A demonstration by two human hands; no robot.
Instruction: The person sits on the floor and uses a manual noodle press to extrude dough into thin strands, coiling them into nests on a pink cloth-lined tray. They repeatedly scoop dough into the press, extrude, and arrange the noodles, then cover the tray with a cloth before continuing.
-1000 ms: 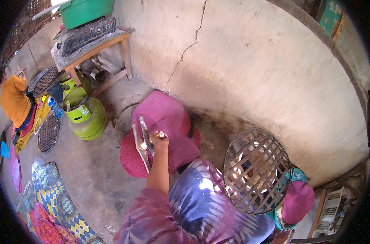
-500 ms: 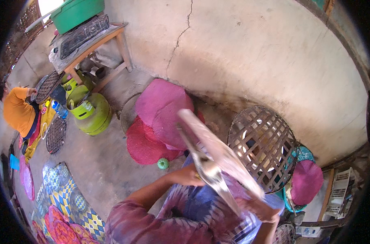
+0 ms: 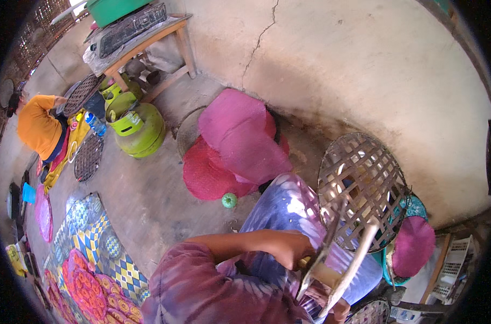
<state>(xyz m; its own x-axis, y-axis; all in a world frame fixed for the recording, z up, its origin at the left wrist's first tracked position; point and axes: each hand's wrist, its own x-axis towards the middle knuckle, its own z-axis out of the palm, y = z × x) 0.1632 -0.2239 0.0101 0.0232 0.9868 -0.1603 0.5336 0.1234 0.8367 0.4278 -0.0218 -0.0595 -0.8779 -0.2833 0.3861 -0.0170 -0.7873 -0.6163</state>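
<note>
Low in front of me, my left hand (image 3: 291, 251) grips a long tool by a small yellowish part (image 3: 305, 263). The tool has a dark metal strip (image 3: 325, 244) and a pale, wood-like bar (image 3: 357, 259), side by side and slanting up to the right. My right hand (image 3: 332, 305), partly hidden beneath the bar, holds its lower end. The tool lies over my tie-dyed purple and blue clothing (image 3: 267, 208), with an open-weave round basket (image 3: 359, 183) just beyond it.
Pink and red pieces (image 3: 240, 135) lie by the cracked wall near a small green object (image 3: 229, 200). Green gas cylinders (image 3: 140, 132), a wooden table (image 3: 180, 46) and a person in orange (image 3: 37, 124) are at left, with patterned mats (image 3: 94, 232) below. A white crate (image 3: 453, 264) is right.
My left hand and the tool have swung from over the pink pieces down and right to my body, where my right hand has joined it. The small green object is uncovered.
</note>
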